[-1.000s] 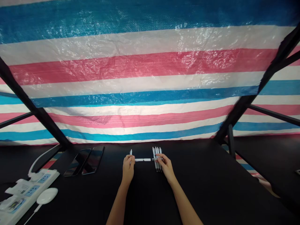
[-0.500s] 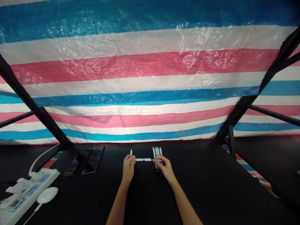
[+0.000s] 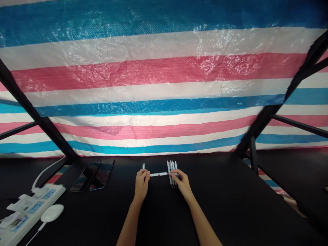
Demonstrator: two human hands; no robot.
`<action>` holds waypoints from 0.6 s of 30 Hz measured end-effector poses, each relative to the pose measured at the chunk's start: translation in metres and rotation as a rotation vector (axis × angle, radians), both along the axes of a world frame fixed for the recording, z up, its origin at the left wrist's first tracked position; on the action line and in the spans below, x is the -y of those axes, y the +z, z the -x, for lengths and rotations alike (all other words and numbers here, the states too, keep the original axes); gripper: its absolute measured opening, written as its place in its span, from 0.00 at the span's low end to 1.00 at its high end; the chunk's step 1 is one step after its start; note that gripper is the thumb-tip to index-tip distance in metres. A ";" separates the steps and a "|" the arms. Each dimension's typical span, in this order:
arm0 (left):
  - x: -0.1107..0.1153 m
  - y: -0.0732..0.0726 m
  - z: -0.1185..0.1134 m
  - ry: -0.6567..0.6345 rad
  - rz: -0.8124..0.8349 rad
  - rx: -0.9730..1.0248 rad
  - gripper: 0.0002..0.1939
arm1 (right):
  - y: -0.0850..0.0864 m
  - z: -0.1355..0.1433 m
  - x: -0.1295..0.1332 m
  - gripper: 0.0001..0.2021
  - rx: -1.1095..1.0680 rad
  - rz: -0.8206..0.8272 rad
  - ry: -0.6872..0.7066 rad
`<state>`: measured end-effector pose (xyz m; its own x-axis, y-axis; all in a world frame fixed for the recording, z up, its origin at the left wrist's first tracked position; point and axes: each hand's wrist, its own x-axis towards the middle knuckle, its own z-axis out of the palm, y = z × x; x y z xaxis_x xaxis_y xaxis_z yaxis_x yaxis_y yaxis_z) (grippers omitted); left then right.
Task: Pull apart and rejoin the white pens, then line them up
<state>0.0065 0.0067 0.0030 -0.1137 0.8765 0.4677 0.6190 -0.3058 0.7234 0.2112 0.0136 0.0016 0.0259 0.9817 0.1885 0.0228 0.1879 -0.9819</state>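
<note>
A white pen [image 3: 159, 174] lies level between my two hands, pinched at both ends. My left hand [image 3: 141, 182] grips its left end, and my right hand [image 3: 181, 181] has its fingertips closed on the greyish right end. Just behind the right fingers, several white pens [image 3: 172, 166] rest side by side on the black table, partly covered by that hand. One more white pen [image 3: 143, 166] pokes out beyond my left hand; the hand hides its lower part.
Two dark phones [image 3: 102, 175] lie on the black table [image 3: 164, 218] to the left. Nearer on that side are a white power strip [image 3: 33, 210] with plugs and a round white charging pad [image 3: 52, 213] with its cable. Black frame legs [image 3: 252, 136] and a striped tarp [image 3: 153, 130] stand behind.
Both hands have shifted very slightly to the right together with the pen they hold. The pens and phones on the table have stayed where they were.
</note>
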 end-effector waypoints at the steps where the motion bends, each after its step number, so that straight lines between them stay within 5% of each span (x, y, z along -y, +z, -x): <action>1: 0.000 0.000 0.000 -0.003 0.001 -0.008 0.21 | 0.000 0.000 0.000 0.18 0.011 -0.001 -0.008; 18: -0.001 -0.001 -0.001 -0.053 -0.009 -0.017 0.20 | -0.008 0.002 -0.002 0.13 0.108 -0.001 0.012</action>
